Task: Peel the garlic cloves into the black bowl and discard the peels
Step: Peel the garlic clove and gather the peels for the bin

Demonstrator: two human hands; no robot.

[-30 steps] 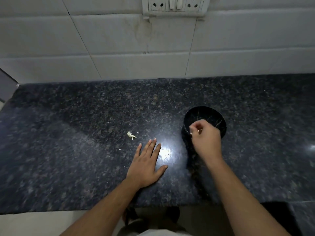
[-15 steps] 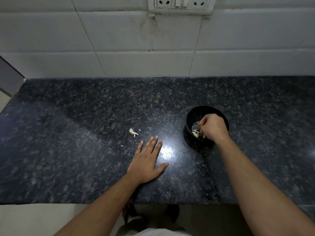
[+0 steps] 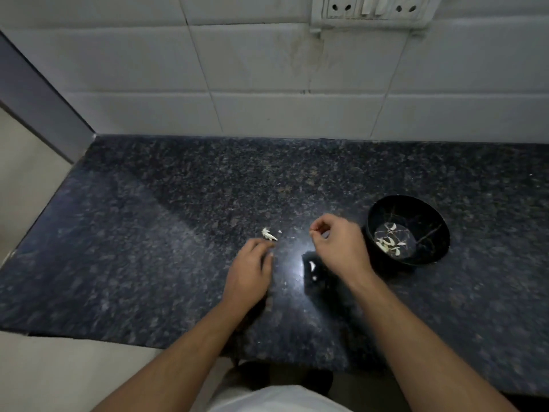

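The black bowl (image 3: 439,224) stands on the dark granite counter (image 3: 148,248) at the right, with several pale peeled garlic cloves (image 3: 387,242) lying in its bottom. Just left of the bowl, my right hand (image 3: 338,248) hovers with fingers curled and thumb and forefinger pinched together; nothing clearly shows between them. A small white scrap of garlic peel (image 3: 269,234) lies on the counter near the middle. My left hand (image 3: 249,272) is knuckles up with bent fingers, their tips right at that scrap.
A few tiny white flecks (image 3: 312,266) lie on the counter between my hands, beside a bright light reflection. White wall tiles and a socket plate (image 3: 371,10) rise behind. The counter ends at the left edge (image 3: 44,221) and the front edge.
My right hand has come out of the bowl and moved left. My left hand, which lay flat, has curled its fingers and reached forward to the peel scrap. The view has shifted left.
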